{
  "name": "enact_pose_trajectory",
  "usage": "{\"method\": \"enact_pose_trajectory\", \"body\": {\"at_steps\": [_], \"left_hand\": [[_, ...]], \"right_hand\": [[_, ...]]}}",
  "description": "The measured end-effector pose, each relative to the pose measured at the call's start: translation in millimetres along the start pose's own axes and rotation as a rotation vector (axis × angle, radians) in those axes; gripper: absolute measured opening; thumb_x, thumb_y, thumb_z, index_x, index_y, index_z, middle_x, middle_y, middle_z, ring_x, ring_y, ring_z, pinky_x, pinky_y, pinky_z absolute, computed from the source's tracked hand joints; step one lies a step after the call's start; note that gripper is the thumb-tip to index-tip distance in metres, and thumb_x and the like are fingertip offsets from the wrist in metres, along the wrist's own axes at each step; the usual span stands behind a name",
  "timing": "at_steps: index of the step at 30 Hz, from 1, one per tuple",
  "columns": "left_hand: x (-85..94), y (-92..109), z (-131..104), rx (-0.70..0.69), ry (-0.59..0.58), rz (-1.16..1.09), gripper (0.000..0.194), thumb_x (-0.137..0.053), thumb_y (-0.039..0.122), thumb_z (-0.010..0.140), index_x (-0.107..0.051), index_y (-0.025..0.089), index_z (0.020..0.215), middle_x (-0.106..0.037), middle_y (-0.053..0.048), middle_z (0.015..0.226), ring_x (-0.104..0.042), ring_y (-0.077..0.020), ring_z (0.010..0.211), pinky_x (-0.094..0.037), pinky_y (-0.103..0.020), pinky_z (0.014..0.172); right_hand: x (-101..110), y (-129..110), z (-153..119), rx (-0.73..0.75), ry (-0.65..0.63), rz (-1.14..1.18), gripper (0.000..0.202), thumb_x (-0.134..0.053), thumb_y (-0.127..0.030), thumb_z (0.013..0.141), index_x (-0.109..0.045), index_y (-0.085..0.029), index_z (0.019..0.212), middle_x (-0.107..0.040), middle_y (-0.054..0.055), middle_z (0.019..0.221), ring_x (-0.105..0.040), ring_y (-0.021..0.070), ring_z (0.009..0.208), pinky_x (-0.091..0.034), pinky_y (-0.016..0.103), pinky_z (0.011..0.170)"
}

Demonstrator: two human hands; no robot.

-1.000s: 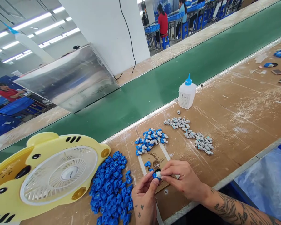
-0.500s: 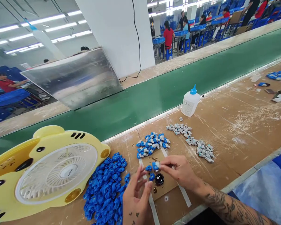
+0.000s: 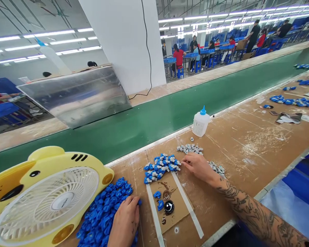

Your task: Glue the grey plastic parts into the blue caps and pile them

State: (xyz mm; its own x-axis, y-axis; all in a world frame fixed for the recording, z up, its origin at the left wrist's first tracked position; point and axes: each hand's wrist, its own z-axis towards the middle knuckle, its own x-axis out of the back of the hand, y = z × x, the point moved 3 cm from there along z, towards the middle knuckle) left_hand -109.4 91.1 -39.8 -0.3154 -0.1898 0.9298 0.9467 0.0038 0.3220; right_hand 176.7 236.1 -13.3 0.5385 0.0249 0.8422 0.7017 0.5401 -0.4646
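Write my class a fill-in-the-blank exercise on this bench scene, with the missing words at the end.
1. The left hand is at the heap of small, curled ____ pieces.
2. The yellow plastic animal-faced fan lies to the ____ of that heap.
3. The white plastic bottle with a blue nozzle stands ____, not on its side.
4. The long belt is coloured ____.

Missing words: blue; left; upright; green.

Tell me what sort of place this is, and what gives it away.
Most likely a factory assembly floor: a long green belt runs along the worktable, small blue parts lie heaped on it, and people sit in rows in the background.
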Motion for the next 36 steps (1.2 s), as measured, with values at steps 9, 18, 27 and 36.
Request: {"method": "enact_pose_trajectory", "body": {"at_steps": [9,18,27,36], "left_hand": [[9.9,8,3,0.243,0.179,-0.631,0.022,-0.074,0.046,0.065,-0.080,0.028,0.075,-0.076,-0.003,0.079,-0.070,-0.0204,0.059,-0.062,-0.029,0.058],[-12.4,59,-26,0.599,0.078,-1.208,0.037,-0.090,0.048,0.057,-0.080,0.019,0.078,-0.079,-0.007,0.074,-0.076,-0.0246,0.068,-0.063,-0.031,0.065],[-13.9,76,-37,0.363,0.126,-0.822,0.024,-0.075,0.039,0.074,-0.083,0.023,0.090,-0.078,-0.007,0.083,-0.073,-0.0209,0.067,-0.062,-0.028,0.060],[-24.7,79,-39,0.175,0.110,-0.480,0.017,-0.063,0.033,0.083,-0.077,0.025,0.086,-0.076,-0.004,0.079,-0.070,-0.0208,0.063,-0.059,-0.031,0.064]], "right_hand": [[55,42,-21,0.024,-0.222,-0.259,0.007,-0.068,-0.018,0.087,-0.075,-0.020,0.087,-0.073,0.006,0.087,-0.069,0.0201,0.083,-0.050,0.026,0.073],[8,19,-26,0.188,-0.324,-0.244,0.023,-0.054,-0.007,0.092,-0.073,-0.016,0.082,-0.069,0.012,0.086,-0.064,0.0220,0.085,-0.050,0.029,0.078],[-5,-5,-67,-0.022,-0.109,0.477,0.019,-0.059,-0.020,0.093,-0.076,-0.021,0.103,-0.076,0.007,0.098,-0.070,0.0193,0.088,-0.056,0.029,0.080],[-15,-21,-83,-0.137,-0.094,0.664,0.018,-0.063,-0.026,0.092,-0.080,-0.022,0.093,-0.077,0.006,0.087,-0.070,0.0188,0.079,-0.056,0.028,0.075]]}}
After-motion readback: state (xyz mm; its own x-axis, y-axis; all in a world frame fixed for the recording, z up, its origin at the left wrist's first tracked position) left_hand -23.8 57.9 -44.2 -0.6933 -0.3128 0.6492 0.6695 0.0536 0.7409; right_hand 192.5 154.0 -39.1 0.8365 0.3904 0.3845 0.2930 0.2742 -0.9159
